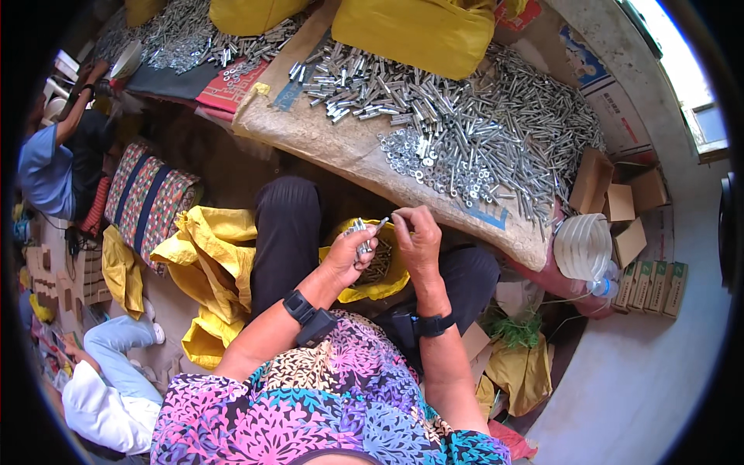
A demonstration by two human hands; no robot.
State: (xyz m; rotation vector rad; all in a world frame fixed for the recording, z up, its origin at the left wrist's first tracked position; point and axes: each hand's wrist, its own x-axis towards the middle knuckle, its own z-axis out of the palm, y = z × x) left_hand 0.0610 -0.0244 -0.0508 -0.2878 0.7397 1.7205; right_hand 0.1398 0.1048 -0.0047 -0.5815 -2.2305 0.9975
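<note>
Metal pieces (363,246), mid-frame: left hand (346,258) clamped on them, right hand (419,242) beside, hold unclear; keep protruding piece (382,223) steady.

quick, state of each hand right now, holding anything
Left hand: closed, holding several small metal pieces.
Right hand: fingers curled; whether gripping anything can't be told.

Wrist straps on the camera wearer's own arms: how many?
2: left black strap around the wrist of the left hand, which holds metal pieces; right black strap around the wrist of the right hand. Sleeves could hide more.
</note>
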